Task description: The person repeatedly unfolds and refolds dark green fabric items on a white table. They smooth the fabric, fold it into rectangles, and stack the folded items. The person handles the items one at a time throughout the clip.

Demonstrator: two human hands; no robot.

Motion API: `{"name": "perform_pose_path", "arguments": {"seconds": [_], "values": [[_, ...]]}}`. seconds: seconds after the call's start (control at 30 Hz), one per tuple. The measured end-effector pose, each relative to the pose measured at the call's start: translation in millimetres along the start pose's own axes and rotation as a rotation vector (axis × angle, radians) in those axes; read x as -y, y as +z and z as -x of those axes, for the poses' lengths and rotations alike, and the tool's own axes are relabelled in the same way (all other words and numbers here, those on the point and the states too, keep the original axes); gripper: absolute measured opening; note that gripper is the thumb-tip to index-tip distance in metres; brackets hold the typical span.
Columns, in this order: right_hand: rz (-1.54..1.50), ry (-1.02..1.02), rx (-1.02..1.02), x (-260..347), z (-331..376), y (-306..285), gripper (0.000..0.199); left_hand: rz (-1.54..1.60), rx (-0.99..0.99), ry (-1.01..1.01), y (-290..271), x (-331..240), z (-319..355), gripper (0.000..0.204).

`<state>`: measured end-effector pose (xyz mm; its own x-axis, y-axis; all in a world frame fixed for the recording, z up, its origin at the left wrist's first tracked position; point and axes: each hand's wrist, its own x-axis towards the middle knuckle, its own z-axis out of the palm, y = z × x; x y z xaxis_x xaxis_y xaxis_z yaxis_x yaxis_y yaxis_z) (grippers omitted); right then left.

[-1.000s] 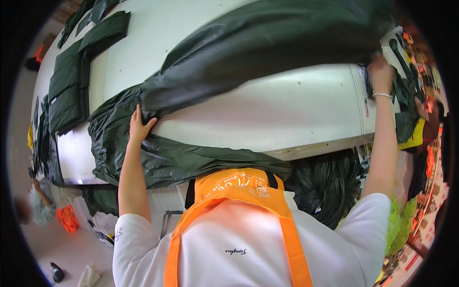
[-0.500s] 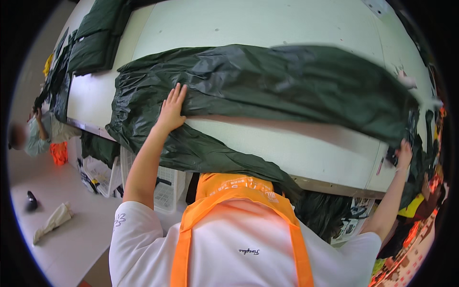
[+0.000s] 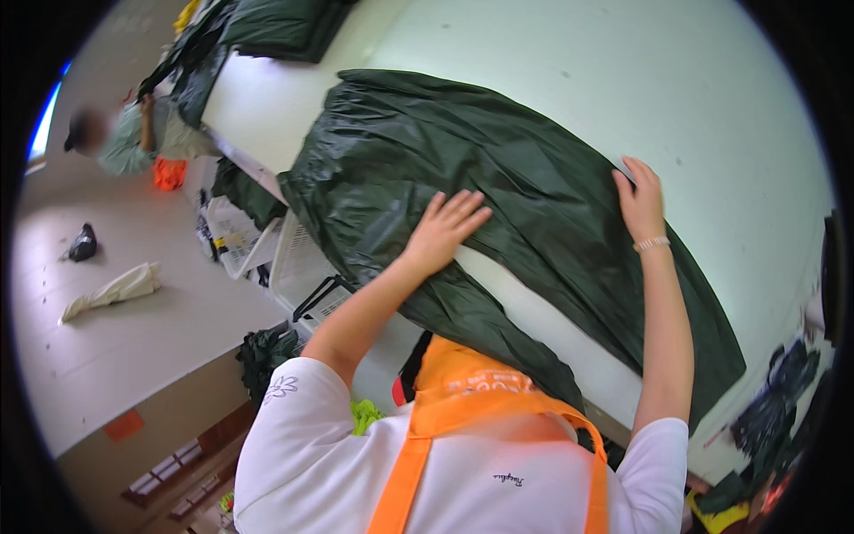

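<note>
— Now that the green garment (image 3: 547, 182) lies down along its far length, what has changed?
— Half a second ago my right hand (image 3: 640, 200) was at its far end, right; now it rests near the upper edge, right of centre, fingers parted, no fold visible between them. I judge it laid out, not yet smooth.
— Count?
— Garment: one, mid-frame, on one white table (image 3: 738, 178). Hands: two; my left hand (image 3: 445, 233), centre, palm down on the cloth, fingers spread. White crates (image 3: 289, 258): two visible, left. Co-worker (image 3: 129, 147): one, upper left.
</note>
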<state>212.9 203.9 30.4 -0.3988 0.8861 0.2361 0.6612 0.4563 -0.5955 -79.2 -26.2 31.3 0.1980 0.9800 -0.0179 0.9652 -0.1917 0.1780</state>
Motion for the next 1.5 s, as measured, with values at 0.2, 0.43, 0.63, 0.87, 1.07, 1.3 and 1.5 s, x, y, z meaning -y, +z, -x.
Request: {"name": "perform_pose_path", "arguments": {"seconds": [0.2,0.43,0.63,0.87,1.07,1.3,1.5], "values": [[0.2,-0.053,0.2,63,-94,98,0.023,0.121,0.058,-0.037,-3,-3,4,0.07],[0.153,-0.162,-0.002,91,-91,89,0.038,0.16,0.082,-0.074,1,-5,21,0.072],[0.422,-0.287,0.318,79,21,39,0.052,0.11,0.068,-0.083,2,-3,22,0.067],[0.484,0.279,-0.265,-126,153,-141,0.029,0.468,0.048,-0.081,-62,15,21,0.069],[0.126,1.032,0.594,-20,432,-216,0.041,-0.008,-0.745,-1.179,-28,154,187,0.076],[0.08,0.425,0.246,-1,577,-95,0.041,1.449,-0.452,-1.67,-3,136,196,0.065],[-0.176,0.73,0.265,23,491,-150,0.022,1.383,-0.665,-1.558,1,165,226,0.031]]}}
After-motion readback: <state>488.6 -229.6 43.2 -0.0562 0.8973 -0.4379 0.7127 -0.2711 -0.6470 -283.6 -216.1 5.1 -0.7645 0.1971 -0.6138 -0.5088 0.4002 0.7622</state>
